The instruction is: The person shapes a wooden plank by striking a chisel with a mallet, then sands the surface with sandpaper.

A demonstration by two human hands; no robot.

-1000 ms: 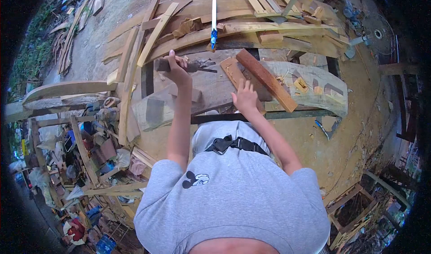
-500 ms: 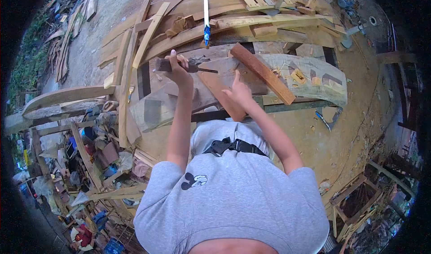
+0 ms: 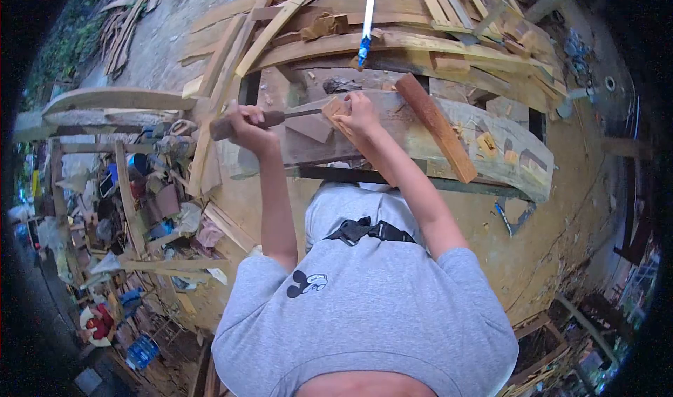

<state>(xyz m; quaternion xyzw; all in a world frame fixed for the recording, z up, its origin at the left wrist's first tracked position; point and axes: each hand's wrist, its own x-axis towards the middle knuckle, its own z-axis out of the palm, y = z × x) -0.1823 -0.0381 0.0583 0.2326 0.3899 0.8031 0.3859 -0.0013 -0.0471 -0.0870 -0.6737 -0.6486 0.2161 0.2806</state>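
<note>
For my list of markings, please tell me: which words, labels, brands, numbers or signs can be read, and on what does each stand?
Nothing can be read: no word, label, brand, number or sign.
Cartoon print on the grey shirt: any lettering is too small.
Blue-and-white object: any marking is too blurred.
Chisel-like tool: no lettering visible.

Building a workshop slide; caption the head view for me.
Left hand grips a chisel-like tool while the right hand holds a wooden strip at a weathered bench.
</note>
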